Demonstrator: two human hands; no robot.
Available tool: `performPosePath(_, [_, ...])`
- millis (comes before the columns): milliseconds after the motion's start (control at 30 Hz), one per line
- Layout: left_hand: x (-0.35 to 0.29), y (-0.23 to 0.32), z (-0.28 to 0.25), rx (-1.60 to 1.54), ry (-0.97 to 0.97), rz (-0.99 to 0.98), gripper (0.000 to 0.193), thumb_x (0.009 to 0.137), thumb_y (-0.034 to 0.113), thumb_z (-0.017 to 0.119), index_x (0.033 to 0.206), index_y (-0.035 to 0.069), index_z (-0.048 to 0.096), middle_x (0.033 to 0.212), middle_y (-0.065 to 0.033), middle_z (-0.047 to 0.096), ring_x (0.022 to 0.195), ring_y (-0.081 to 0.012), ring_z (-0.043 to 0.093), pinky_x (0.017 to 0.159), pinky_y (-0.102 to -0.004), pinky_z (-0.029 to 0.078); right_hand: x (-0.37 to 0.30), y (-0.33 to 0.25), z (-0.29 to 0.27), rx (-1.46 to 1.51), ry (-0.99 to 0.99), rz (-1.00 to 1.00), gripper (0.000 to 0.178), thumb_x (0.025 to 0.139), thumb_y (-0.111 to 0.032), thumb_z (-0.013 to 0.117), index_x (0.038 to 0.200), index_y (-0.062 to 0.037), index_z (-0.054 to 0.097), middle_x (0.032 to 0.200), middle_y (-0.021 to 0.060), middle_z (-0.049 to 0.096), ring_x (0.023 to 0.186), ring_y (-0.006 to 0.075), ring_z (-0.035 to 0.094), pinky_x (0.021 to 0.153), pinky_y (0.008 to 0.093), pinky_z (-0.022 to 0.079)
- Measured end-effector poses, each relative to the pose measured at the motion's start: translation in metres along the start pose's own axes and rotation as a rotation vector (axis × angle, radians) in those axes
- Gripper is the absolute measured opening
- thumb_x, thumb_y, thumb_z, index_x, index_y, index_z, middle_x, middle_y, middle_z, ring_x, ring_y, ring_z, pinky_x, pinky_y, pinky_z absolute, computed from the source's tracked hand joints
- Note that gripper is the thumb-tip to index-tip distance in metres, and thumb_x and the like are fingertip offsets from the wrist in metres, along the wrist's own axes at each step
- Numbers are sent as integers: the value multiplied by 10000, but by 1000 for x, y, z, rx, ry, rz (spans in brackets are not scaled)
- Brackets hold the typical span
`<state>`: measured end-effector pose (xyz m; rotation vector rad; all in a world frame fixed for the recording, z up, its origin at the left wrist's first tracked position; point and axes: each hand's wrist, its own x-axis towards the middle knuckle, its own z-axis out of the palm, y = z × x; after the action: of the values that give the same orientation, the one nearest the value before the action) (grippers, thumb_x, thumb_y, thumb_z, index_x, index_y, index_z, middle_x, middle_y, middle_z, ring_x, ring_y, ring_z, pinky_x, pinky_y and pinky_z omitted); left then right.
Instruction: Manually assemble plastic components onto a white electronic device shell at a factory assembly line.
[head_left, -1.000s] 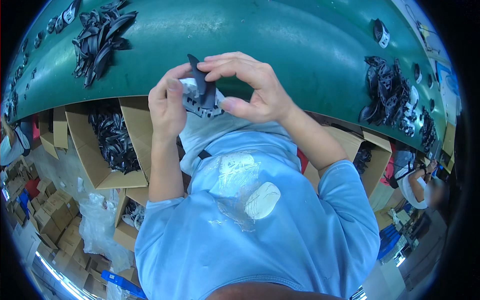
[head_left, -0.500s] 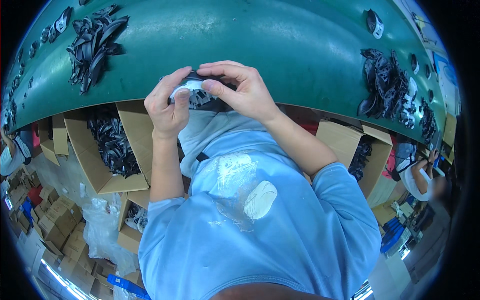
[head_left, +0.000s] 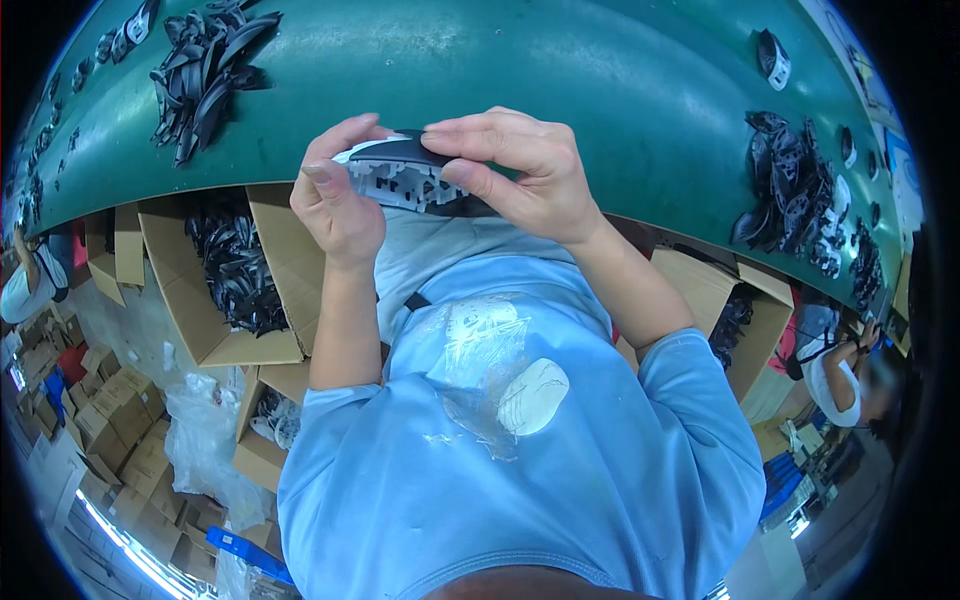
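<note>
My left hand [head_left: 338,205] and my right hand [head_left: 520,170] hold one small assembly between them, close to my chest, at the near edge of the green table [head_left: 560,70]. It is a pale grey ribbed plastic piece [head_left: 400,183] with a curved black plastic piece [head_left: 400,150] lying flat along its top. My left thumb and fingers pinch its left end. The fingers of my right hand press down over the black piece and cover the right end. My blue shirt [head_left: 520,440] fills the lower part of the view.
Heaps of black plastic parts lie on the table at the far left [head_left: 205,70] and at the right [head_left: 790,195]. Open cardboard boxes [head_left: 235,265] holding more black parts stand under the table edge. Another person [head_left: 835,365] works at the right.
The black piece stood upright above the grey piece a second ago; now it lies flat on it, with my right fingers closed over it. Both hands shifted slightly.
</note>
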<state>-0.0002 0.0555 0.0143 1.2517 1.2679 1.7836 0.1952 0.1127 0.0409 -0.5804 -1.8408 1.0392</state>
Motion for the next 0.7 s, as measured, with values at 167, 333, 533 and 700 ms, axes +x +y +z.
performPosePath(167, [3,3,3,40,25,-97,660,1095,524,355,1055,-55,670,930,-153,703,859,-208,687,809,-317,551,1,5,6,66,10,127,218,861,-68,771,1072,-13,781,1050,140,772,904,247,737,781,330,565])
performPosePath(333, [2,1,3,153,99,-180,622,1087,517,403,994,-40,663,879,-118,702,802,-166,671,740,-295,533,-3,-1,12,-114,22,36,245,838,-160,807,1064,-67,791,996,101,777,837,234,730,737,332,573])
performPosePath(533, [6,-5,3,180,171,-191,432,1031,371,600,897,-32,679,785,-26,663,709,-89,574,663,-250,465,4,10,10,-241,-74,-97,341,775,-162,858,1081,-37,778,981,114,776,807,240,721,742,324,573])
performPosePath(700, [13,-12,0,-186,235,-214,395,881,365,775,881,-11,655,794,-75,664,717,-147,631,682,-273,511,14,13,11,-137,-157,-134,342,912,-298,764,1142,-46,752,1058,71,767,835,174,701,751,307,565])
